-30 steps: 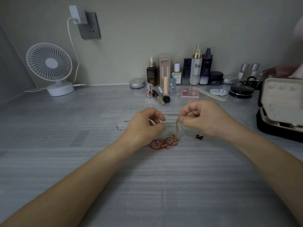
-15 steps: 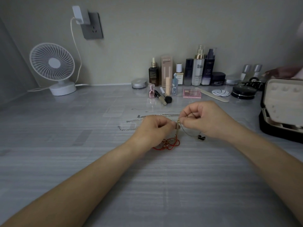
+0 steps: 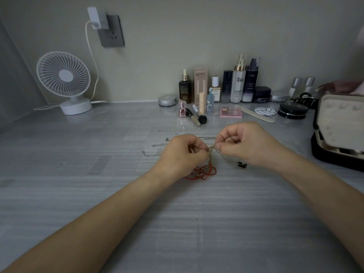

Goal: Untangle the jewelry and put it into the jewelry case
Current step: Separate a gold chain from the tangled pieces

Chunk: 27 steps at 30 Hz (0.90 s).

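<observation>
Hands are held close together above the bench (image 3: 98, 174): the left hand (image 3: 183, 154) and the right hand (image 3: 244, 144) are each pinched on a thin gold chain (image 3: 211, 149) knotted between them. A red cord tangle (image 3: 204, 173) is seen beneath the left hand, a black pendant (image 3: 242, 165) beneath the right. Silver chains (image 3: 155, 144) are laid just behind. The open jewelry case (image 3: 338, 131) is set well apart, at the right edge.

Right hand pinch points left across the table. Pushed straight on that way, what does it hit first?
The left hand: it pinches the same gold chain directly opposite the right hand, nearly touching. Depth looks matched, though one view can't confirm it.
</observation>
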Each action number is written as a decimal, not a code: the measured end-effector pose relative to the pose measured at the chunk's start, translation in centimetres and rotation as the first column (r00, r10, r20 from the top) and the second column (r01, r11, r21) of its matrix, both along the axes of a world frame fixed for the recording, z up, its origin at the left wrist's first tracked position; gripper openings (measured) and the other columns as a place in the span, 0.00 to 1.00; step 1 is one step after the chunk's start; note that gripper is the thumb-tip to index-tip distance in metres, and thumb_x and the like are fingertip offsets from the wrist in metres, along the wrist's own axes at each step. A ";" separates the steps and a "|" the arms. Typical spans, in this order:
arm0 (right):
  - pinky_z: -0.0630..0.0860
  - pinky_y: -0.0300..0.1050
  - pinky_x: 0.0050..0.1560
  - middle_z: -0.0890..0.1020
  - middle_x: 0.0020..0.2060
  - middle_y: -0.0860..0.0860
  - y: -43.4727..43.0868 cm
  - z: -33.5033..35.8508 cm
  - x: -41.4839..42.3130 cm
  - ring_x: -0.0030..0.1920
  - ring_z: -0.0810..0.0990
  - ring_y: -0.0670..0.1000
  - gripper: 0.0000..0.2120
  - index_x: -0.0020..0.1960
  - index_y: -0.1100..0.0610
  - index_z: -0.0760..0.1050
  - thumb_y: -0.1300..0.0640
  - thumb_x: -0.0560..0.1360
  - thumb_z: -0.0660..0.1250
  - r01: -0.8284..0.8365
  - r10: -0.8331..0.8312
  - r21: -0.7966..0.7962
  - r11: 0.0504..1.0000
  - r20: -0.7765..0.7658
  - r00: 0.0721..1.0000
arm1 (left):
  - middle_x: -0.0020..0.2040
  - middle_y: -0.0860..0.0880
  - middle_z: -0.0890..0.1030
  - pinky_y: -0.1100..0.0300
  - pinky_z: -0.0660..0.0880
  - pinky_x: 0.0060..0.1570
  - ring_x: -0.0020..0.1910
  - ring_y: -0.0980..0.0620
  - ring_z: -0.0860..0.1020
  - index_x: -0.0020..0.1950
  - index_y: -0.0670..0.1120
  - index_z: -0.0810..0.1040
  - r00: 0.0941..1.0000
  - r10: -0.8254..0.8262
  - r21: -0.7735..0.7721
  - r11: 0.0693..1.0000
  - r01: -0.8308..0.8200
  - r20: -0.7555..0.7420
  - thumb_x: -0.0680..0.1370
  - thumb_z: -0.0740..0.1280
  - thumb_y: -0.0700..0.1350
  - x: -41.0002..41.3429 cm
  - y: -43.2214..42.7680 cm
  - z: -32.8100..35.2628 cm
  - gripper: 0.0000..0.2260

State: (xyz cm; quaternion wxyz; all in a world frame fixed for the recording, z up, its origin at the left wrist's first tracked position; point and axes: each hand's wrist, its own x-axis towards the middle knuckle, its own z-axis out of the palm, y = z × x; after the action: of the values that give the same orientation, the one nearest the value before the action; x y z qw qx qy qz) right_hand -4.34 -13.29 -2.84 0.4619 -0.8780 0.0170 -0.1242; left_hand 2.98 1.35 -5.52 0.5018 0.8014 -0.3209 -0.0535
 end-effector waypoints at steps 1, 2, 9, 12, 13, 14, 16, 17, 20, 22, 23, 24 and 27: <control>0.66 0.30 0.25 0.73 0.19 0.43 0.0 0.1 0.0 0.21 0.67 0.39 0.09 0.36 0.53 0.77 0.65 0.71 0.68 0.000 0.000 0.006 1.000 -0.004 1.000 | 0.31 0.54 0.76 0.62 0.72 0.34 0.31 0.57 0.72 0.35 0.51 0.77 0.999 0.011 0.020 1.000 -0.012 0.039 0.71 0.68 0.38 0.1 0.1 0.0 0.09; 0.67 0.30 0.26 0.73 0.19 0.43 0.0 0.2 -0.1 0.21 0.68 0.39 0.09 0.36 0.53 0.77 0.65 0.71 0.68 0.004 -0.004 0.013 1.000 -0.005 1.000 | 0.30 0.55 0.76 0.61 0.72 0.34 0.30 0.57 0.71 0.35 0.52 0.77 0.998 0.020 0.031 0.999 -0.022 0.064 0.71 0.68 0.39 0.2 0.1 -0.1 0.09; 0.67 0.26 0.27 0.75 0.21 0.43 -0.1 0.9 -0.3 0.22 0.70 0.38 0.08 0.36 0.54 0.77 0.65 0.71 0.69 0.048 -0.048 0.073 0.996 -0.005 0.999 | 0.29 0.56 0.73 0.63 0.68 0.32 0.28 0.58 0.69 0.32 0.52 0.74 0.994 0.071 0.061 0.995 -0.076 0.085 0.71 0.67 0.41 0.7 0.4 0.2 0.09; 0.67 0.26 0.27 0.75 0.20 0.41 -0.1 0.9 -0.4 0.23 0.71 0.38 0.08 0.36 0.54 0.77 0.65 0.70 0.69 0.048 -0.046 0.070 0.996 -0.022 0.999 | 0.30 0.56 0.74 0.65 0.67 0.31 0.28 0.59 0.70 0.33 0.50 0.74 0.997 0.064 0.083 0.994 -0.066 0.036 0.72 0.67 0.41 0.7 0.5 0.5 0.09; 0.67 0.26 0.27 0.76 0.20 0.41 -0.1 0.9 -0.4 0.23 0.71 0.38 0.08 0.36 0.54 0.77 0.64 0.70 0.69 0.046 -0.044 0.072 0.996 -0.027 0.999 | 0.30 0.56 0.74 0.66 0.67 0.31 0.28 0.59 0.70 0.33 0.51 0.74 0.997 0.061 0.098 0.993 -0.065 0.037 0.72 0.67 0.41 0.7 0.5 0.5 0.09; 0.67 0.26 0.26 0.75 0.20 0.41 -0.1 0.9 -0.5 0.22 0.71 0.38 0.07 0.37 0.54 0.77 0.64 0.70 0.69 0.043 -0.040 0.080 0.996 -0.031 0.999 | 0.30 0.57 0.74 0.66 0.67 0.30 0.28 0.60 0.70 0.32 0.51 0.74 0.997 0.059 0.111 0.992 -0.063 0.045 0.72 0.67 0.41 0.7 0.5 0.5 0.09; 0.65 0.26 0.25 0.75 0.19 0.41 0.0 1.0 -0.6 0.22 0.70 0.37 0.07 0.37 0.55 0.77 0.65 0.71 0.68 0.032 -0.027 0.116 0.993 -0.040 0.999 | 0.29 0.57 0.73 0.67 0.66 0.30 0.27 0.60 0.69 0.32 0.52 0.74 0.996 0.052 0.128 0.990 -0.060 0.069 0.71 0.67 0.42 0.7 0.6 0.5 0.09; 0.65 0.26 0.25 0.75 0.19 0.41 0.0 1.0 -0.6 0.21 0.70 0.38 0.07 0.37 0.56 0.77 0.66 0.71 0.68 0.027 -0.021 0.141 0.990 -0.044 0.999 | 0.29 0.57 0.73 0.66 0.66 0.30 0.26 0.60 0.69 0.32 0.52 0.74 0.996 0.050 0.129 0.990 -0.060 0.078 0.71 0.67 0.42 0.8 0.6 0.5 0.09; 0.64 0.30 0.26 0.73 0.19 0.42 -0.1 1.0 -0.7 0.22 0.66 0.39 0.08 0.37 0.56 0.76 0.67 0.72 0.66 0.022 -0.013 0.196 0.980 -0.048 0.999 | 0.29 0.57 0.73 0.65 0.67 0.31 0.27 0.60 0.69 0.33 0.52 0.74 0.997 0.036 0.101 0.994 -0.044 0.075 0.71 0.68 0.41 0.9 0.7 0.3 0.09; 0.64 0.31 0.26 0.72 0.19 0.42 -0.2 1.0 -0.7 0.22 0.65 0.40 0.08 0.37 0.56 0.76 0.66 0.72 0.66 0.027 -0.019 0.215 0.976 -0.042 0.999 | 0.30 0.57 0.75 0.65 0.68 0.31 0.28 0.59 0.70 0.33 0.52 0.75 0.999 0.012 0.072 0.997 -0.015 0.039 0.71 0.67 0.40 1.0 0.8 0.2 0.09; 0.64 0.32 0.27 0.72 0.19 0.42 -0.2 1.0 -0.6 0.22 0.65 0.40 0.08 0.37 0.55 0.76 0.66 0.72 0.66 0.036 -0.029 0.218 0.975 -0.037 0.999 | 0.31 0.56 0.75 0.66 0.68 0.31 0.28 0.60 0.70 0.34 0.52 0.76 1.000 -0.005 0.058 0.998 0.004 0.011 0.71 0.67 0.39 1.0 0.8 0.2 0.09; 0.64 0.32 0.27 0.72 0.19 0.43 -0.2 0.9 -0.6 0.22 0.66 0.40 0.09 0.37 0.55 0.77 0.66 0.72 0.66 0.045 -0.039 0.217 0.975 -0.030 0.999 | 0.31 0.55 0.75 0.68 0.68 0.31 0.28 0.61 0.70 0.34 0.51 0.76 1.000 -0.025 0.046 0.999 0.026 -0.016 0.72 0.66 0.38 0.9 0.8 0.2 0.10; 0.64 0.32 0.27 0.72 0.19 0.42 -0.3 0.9 -0.6 0.22 0.66 0.39 0.08 0.36 0.54 0.77 0.65 0.72 0.67 0.051 -0.048 0.200 0.979 -0.019 0.999 | 0.33 0.54 0.75 0.69 0.68 0.32 0.30 0.60 0.70 0.38 0.50 0.77 0.995 -0.083 0.012 0.996 0.083 -0.049 0.73 0.65 0.36 0.6 0.7 0.2 0.10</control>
State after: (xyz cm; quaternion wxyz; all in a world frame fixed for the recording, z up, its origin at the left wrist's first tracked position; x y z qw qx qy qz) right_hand -4.92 -13.55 -1.92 0.5445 -0.8273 0.0547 -0.1270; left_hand 3.56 2.03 -5.32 0.5011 0.7894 -0.3414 -0.0959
